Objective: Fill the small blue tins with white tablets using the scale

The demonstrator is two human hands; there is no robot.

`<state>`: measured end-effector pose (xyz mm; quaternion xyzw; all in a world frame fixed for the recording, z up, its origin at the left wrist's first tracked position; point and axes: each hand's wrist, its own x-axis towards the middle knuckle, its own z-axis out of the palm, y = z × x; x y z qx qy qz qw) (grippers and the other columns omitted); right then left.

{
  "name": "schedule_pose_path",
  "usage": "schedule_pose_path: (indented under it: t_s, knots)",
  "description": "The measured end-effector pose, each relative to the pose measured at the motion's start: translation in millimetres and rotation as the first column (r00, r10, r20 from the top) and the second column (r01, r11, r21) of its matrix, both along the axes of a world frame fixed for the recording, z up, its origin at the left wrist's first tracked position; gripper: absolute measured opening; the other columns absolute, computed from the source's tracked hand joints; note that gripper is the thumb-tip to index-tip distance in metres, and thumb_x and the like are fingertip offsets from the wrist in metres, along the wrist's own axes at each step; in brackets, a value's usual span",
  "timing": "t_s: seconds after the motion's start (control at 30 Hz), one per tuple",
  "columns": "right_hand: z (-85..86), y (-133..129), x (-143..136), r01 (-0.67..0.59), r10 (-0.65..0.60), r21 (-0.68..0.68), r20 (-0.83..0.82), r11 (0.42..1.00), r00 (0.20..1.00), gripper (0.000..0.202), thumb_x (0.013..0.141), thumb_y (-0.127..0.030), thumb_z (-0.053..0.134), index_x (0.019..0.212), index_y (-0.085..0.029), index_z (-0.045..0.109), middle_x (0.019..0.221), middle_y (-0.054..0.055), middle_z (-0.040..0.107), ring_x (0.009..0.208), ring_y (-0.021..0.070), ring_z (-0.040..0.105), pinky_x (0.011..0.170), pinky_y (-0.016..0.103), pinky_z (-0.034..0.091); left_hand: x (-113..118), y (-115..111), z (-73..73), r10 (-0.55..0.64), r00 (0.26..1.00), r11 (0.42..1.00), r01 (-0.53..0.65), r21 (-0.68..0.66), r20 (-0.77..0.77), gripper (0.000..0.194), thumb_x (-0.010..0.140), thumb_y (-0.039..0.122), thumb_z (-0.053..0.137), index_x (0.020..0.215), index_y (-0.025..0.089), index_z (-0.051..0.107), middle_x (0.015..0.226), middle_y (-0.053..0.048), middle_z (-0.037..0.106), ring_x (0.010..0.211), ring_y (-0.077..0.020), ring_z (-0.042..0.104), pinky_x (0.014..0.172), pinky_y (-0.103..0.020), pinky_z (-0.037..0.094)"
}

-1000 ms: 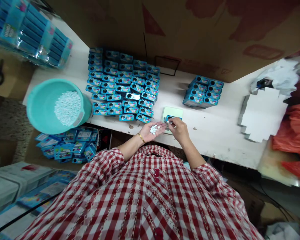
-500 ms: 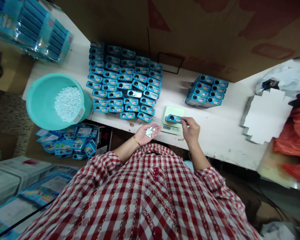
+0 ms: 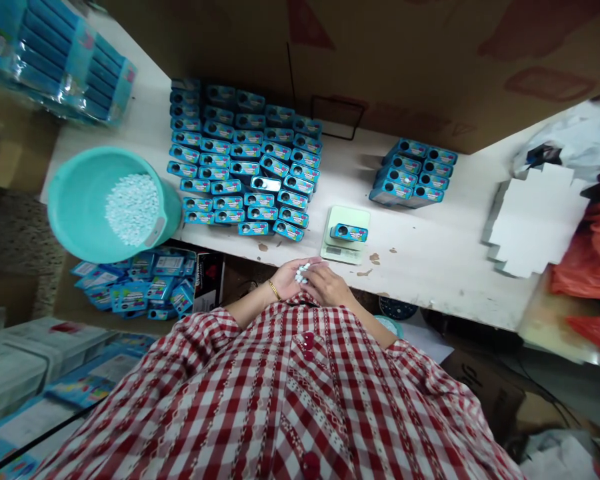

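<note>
My left hand [image 3: 287,280] is palm up and cupped in front of the shirt, holding a small heap of white oval tablets [image 3: 301,273]. Over that palm, the bent fingers of my right hand [image 3: 329,283] pinch among the tablets. Just beyond my hands, a pale green scale [image 3: 353,217] lies on the table. One blue printed tin [image 3: 350,233] with a dark round opening rests on it, with no hand touching it. The scale's display is too small to read.
Rows of blue tins [image 3: 245,167] stand left of the scale, and a smaller group [image 3: 413,173] stands right. A turquoise tub [image 3: 80,227] of white tablets is far left, above a carton of blue packs [image 3: 145,287]. A large cardboard box [image 3: 380,60] borders the back.
My right hand has let go of the tin on the scale and moved left to the tablets in my left palm. The tin stays on the scale. The view has shifted slightly.
</note>
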<state>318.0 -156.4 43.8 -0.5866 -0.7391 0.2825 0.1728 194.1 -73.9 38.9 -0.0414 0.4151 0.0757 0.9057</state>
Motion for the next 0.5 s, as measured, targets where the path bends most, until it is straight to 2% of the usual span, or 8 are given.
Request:
schedule_pose_path:
  t_s: [0.07,0.13,0.27,0.37,0.5]
  knots:
    - [-1.1,3,-1,-0.026,0.027,-0.018,0.047,0.999,0.999,0.032,0.089,-0.032,0.044,0.113,-0.017,0.058,0.11,0.012,0.06,0.102,0.0223,0.056,0.09,0.037,0.048,2,0,0.6,0.001,1.0,1.0,-0.001,-0.01,0.017,0.032,0.088,0.022,0.039,0.109,0.01,0.06,0.103,-0.014,0.066,0.079,-0.0186,0.065,0.06,-0.026,0.048]
    - [-1.6,5,-1,-0.04,0.042,-0.035,0.059,0.999,0.997,0.031,0.09,-0.027,0.042,0.115,-0.017,0.057,0.111,0.012,0.059,0.103,0.0213,0.055,0.09,0.037,0.048,4,-1,0.9,0.029,0.999,0.999,-0.029,-0.014,0.034,0.034,0.089,0.025,0.038,0.11,0.01,0.06,0.106,-0.014,0.065,0.086,-0.0202,0.065,0.068,-0.029,0.049]
    - [1.7,10,3,-0.041,0.045,-0.079,0.05,0.996,0.998,0.031,0.089,-0.019,0.043,0.117,-0.016,0.055,0.108,0.013,0.059,0.105,0.0204,0.055,0.085,0.034,0.05,12,-2,1.3,0.073,0.996,0.997,-0.072,-0.021,0.057,0.031,0.088,0.021,0.04,0.109,0.01,0.06,0.11,-0.014,0.063,0.095,-0.0207,0.062,0.084,-0.033,0.046]
    - [5.8,14,8,-0.012,0.017,-0.073,0.06,0.997,0.998,0.031,0.088,-0.015,0.043,0.116,-0.016,0.056,0.106,0.013,0.059,0.101,0.0201,0.056,0.083,0.035,0.05,19,-1,2.5,0.103,0.994,0.995,-0.102,-0.01,0.036,0.029,0.088,0.019,0.038,0.102,0.009,0.062,0.108,-0.014,0.064,0.095,-0.0206,0.062,0.087,-0.034,0.045]
    - [9.2,20,23,0.044,-0.043,0.03,-0.028,0.999,0.999,0.026,0.088,-0.018,0.043,0.107,-0.015,0.06,0.102,0.011,0.062,0.098,0.0183,0.057,0.086,0.033,0.048,33,6,5.8,0.153,0.988,0.988,-0.153,0.03,0.014,0.029,0.088,0.016,0.037,0.084,0.008,0.064,0.09,-0.013,0.067,0.084,-0.0181,0.064,0.085,-0.033,0.046]
